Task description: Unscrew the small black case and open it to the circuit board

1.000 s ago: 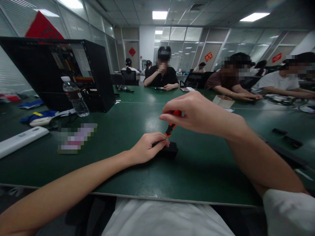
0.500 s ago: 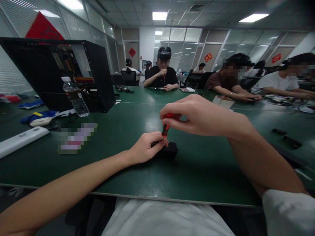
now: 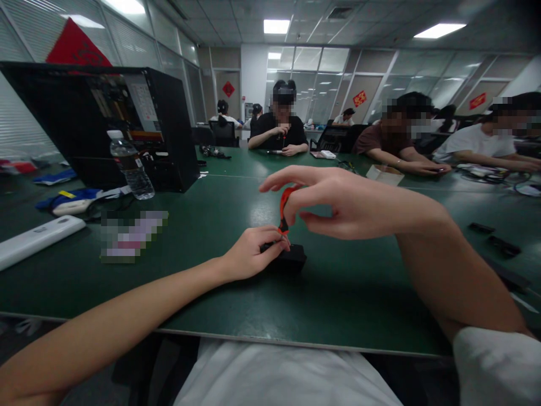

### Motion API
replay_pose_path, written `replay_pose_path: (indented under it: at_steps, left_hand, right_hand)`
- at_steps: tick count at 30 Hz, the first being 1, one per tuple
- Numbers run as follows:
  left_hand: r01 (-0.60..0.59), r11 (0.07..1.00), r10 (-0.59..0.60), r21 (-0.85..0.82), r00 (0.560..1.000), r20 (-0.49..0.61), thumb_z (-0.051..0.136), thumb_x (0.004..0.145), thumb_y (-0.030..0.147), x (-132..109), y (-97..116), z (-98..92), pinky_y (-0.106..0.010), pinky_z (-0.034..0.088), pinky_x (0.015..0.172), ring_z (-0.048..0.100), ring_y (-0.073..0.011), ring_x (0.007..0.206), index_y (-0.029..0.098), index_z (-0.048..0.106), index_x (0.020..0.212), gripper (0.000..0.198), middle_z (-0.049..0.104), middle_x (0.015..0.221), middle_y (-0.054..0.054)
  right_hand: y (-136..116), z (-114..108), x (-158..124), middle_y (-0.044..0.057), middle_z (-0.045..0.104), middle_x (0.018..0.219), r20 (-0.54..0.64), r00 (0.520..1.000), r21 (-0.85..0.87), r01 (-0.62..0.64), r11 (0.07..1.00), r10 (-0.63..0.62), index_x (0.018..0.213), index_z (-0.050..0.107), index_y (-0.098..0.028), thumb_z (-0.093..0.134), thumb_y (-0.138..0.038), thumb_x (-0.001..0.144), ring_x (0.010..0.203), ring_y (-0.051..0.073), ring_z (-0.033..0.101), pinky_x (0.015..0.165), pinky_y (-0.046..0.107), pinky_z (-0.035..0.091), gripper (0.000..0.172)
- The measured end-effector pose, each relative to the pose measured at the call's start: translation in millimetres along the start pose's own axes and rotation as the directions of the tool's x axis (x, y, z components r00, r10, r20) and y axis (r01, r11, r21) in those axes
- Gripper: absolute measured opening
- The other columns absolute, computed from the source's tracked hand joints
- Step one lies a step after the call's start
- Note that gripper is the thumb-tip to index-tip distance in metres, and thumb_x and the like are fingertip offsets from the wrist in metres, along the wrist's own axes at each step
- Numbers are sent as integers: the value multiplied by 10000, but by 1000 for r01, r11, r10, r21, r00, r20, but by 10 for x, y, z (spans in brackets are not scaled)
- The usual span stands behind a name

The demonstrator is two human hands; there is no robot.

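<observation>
A red-and-black screwdriver [image 3: 283, 217] stands nearly upright, its tip end down at a small black box-like part [image 3: 292, 257] on the table. My left hand [image 3: 253, 252] is closed, thumb and forefinger pinched round the screwdriver's lower end, while its fingers rest against the black part and cover its left side. Above, my right hand [image 3: 333, 200] is loosely spread about the screwdriver handle: the forefinger stretches out past it, a bent finger is against or close beside it, and the thumb is apart. The screwdriver's tip is hidden by my left fingers.
An open black computer case [image 3: 167, 129] stands left, with a water bottle [image 3: 132, 164] before it. Nearer lie a white bar-shaped object [image 3: 40, 242] and a blurred-out item [image 3: 134, 237]. Small black parts [image 3: 504, 246] lie right. Several people sit across the green table [image 3: 220, 307].
The fingers of my right hand have loosened from their pinch on the screwdriver handle and spread apart. My left hand and the black part have stayed put.
</observation>
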State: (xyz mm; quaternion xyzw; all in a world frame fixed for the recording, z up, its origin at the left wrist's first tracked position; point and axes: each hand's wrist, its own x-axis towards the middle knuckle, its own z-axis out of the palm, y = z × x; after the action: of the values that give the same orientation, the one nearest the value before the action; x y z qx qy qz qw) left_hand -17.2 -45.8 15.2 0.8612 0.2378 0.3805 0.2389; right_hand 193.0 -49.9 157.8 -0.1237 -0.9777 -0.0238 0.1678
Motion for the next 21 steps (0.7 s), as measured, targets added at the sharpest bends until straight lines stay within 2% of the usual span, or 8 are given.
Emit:
replay_pose_path:
  at_steps: [1,3,6,9,14,17,19,21]
  left_hand:
    - [2,1000,-2,1,1000,3,492,1025,269,1,-2,0,-297,504,865,667,-194,927,158,691,909,256,719,973,-84]
    - [-2,1000,2,2,1000,-1,492,1026,274,2,-14,5,-298,502,868,668,-195,929,159,689,912,255,720,971,-81]
    - [-23,1000,23,-5,1000,-17,500,1025,264,1,-39,17,-293,497,867,666,-188,921,154,679,921,235,717,960,-74]
    - [-34,999,33,-15,999,-16,500,1026,253,-3,-51,24,-289,493,863,662,-184,916,144,671,929,225,711,956,-75]
    - [-40,999,40,-9,999,11,493,1031,249,-3,-27,14,-288,489,857,657,-183,911,139,674,940,230,709,965,-79]
    - [-43,999,43,-3,999,15,495,1029,238,0,-13,8,-284,490,855,657,-182,916,140,677,929,229,710,971,-80]
    - [-40,999,40,5,999,10,498,1025,226,2,-15,7,-280,493,857,660,-181,921,142,681,928,224,712,974,-81]
    - [-38,999,38,11,999,-2,500,1022,217,3,-25,7,-280,497,872,666,-181,933,145,686,930,219,718,977,-82]
  right_hand:
    - [-14,-13,-2,77,585,1388,-15,1000,22,22,1000,-22,922,673,-211,543,-188,920,1133,220,621,907,323,485,132]
    - [-43,-12,1,98,586,1374,-96,995,-15,-7,1000,5,986,673,-207,550,-217,934,1132,236,617,924,350,484,134]
    - [-71,42,14,114,686,1114,-204,973,-188,-149,971,109,1115,656,-178,591,-342,965,930,233,650,776,334,474,232]
    - [-79,97,21,53,680,781,-214,955,-322,-269,908,207,1071,680,-171,608,-459,971,670,185,607,615,287,378,313]
    - [-82,91,20,8,625,611,-236,950,-299,-269,915,202,966,717,-179,597,-472,981,533,141,537,558,278,317,317]
    - [-82,42,11,22,664,674,-189,967,-248,-215,945,170,944,714,-180,564,-332,993,583,147,576,575,277,356,219]
    - [-79,3,-2,66,729,919,-132,986,-164,-120,979,99,927,707,-178,524,-209,972,752,162,655,651,268,431,191]
    - [-75,-25,-16,91,695,1207,-100,994,-90,-43,995,34,907,704,-178,512,-141,933,955,185,677,767,275,482,197]
